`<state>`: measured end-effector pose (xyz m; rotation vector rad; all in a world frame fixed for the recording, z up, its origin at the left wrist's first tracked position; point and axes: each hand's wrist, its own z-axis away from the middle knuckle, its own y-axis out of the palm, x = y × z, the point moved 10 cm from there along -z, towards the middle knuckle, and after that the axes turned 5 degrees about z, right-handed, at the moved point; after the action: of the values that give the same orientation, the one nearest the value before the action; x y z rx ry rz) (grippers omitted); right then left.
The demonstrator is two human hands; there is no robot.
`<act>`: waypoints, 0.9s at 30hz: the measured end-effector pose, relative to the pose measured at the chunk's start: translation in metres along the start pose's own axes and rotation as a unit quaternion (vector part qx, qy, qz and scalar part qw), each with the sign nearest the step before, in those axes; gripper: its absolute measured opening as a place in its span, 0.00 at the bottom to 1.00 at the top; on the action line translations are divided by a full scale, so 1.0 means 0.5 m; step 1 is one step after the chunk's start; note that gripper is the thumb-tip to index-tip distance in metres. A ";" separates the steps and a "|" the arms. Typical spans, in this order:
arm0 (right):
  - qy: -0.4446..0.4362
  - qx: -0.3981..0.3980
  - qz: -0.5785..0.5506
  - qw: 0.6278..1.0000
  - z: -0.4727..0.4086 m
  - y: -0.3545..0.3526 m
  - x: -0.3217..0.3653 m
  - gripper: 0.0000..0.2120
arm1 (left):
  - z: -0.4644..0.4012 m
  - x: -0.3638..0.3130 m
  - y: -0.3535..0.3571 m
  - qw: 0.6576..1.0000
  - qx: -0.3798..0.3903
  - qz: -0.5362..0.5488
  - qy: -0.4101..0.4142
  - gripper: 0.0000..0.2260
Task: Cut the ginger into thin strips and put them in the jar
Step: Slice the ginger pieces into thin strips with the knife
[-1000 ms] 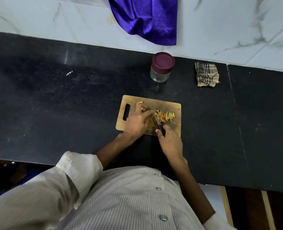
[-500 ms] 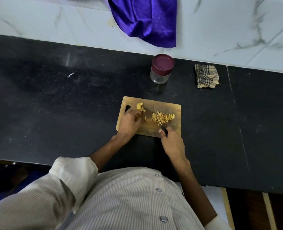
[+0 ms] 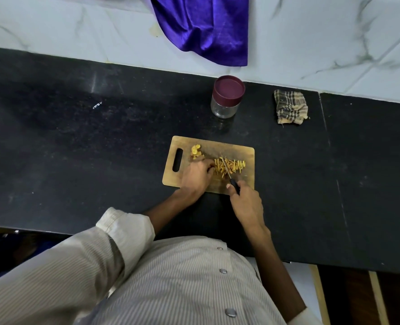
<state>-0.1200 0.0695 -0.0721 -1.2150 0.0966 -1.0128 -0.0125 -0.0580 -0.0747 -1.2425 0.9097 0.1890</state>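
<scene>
A wooden cutting board (image 3: pixel 247 156) lies on the black counter. On it are a heap of thin ginger strips (image 3: pixel 231 165) and a few uncut ginger slices (image 3: pixel 196 151) near the handle slot. My right hand (image 3: pixel 247 202) grips the black handle of a knife (image 3: pixel 227 171), whose blade lies across the strips. My left hand (image 3: pixel 195 177) rests on the board with curled fingertips at the left edge of the strips; whatever they hold is hidden. A glass jar (image 3: pixel 224 107) with a maroon lid (image 3: pixel 229 87) on it stands behind the board.
A folded checked cloth (image 3: pixel 290 110) lies at the back right of the black counter (image 3: pixel 100 141). A purple cloth (image 3: pixel 206 26) hangs over the white marble wall behind. The counter's front edge runs just before my body.
My left hand moved from the slices at the board's left to the strips. The knife, drawn back half a second ago, now lies across the strips again.
</scene>
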 end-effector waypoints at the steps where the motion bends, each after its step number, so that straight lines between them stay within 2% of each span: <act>1: 0.001 0.000 0.000 1.000 0.001 0.001 -0.001 0.15 | 0.003 0.000 -0.002 1.000 -0.007 0.008 0.001 0.10; 6: -0.010 0.005 -0.005 1.000 0.000 0.008 0.006 0.14 | 0.032 0.029 -0.022 0.998 -0.025 0.060 0.023 0.11; 10: -0.027 0.023 -0.018 0.999 0.000 0.026 0.022 0.14 | 0.056 0.080 -0.074 0.994 -0.071 0.083 -0.003 0.10; 18: -0.052 0.050 -0.016 0.997 0.002 0.057 0.058 0.16 | 0.009 0.094 -0.112 0.989 -0.101 0.104 -0.021 0.09; 27: -0.041 0.042 -0.014 0.998 -0.004 0.048 0.035 0.15 | -0.055 0.105 -0.069 0.996 -0.035 0.073 -0.041 0.14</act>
<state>-0.0965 0.0558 -0.0845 -1.1825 -0.0266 -0.9796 0.0281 -0.1123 -0.0860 -1.2240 0.9295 0.3880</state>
